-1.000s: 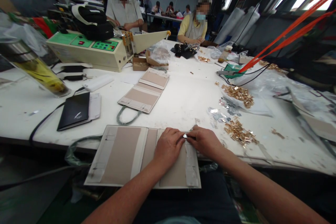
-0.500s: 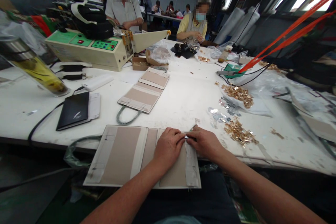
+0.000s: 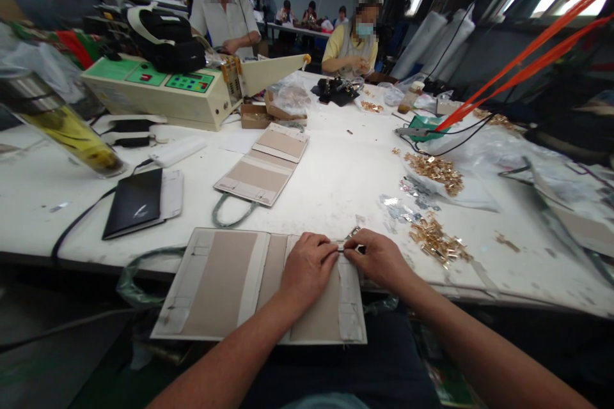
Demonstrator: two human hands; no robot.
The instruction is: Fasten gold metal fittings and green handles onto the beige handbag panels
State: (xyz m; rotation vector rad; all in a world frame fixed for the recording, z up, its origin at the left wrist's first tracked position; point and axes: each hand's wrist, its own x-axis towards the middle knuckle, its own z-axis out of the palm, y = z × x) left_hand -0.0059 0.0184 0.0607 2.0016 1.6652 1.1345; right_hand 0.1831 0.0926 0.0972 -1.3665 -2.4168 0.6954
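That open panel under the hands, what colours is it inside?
Light brown and off-white. The open panel shows best in the head view.

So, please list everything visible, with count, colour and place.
Flat table: 1, white, centre
Flat hinged panels: at least 2, beige, near edge and centre
Small shiny metal pieces: uncountable, gold, heaps mainly right
Thin metal plates: uncountable, silver, beside gold pieces
Flat rectangular case: 1, black, left
Clear cylindrical bottle: 1, yellow inside, left
Boxy machine: 1, cream and green, back left
Soft strapped bag: 1, black and white, seemingly on machine
Long strap: 2 strands, orange, upper right
Workers: at least 5, nearest in white and yellow, beyond table
Other clutter: uncountable, mixed, around edges
Hands, left hand and right hand: 2, bare, at near panel
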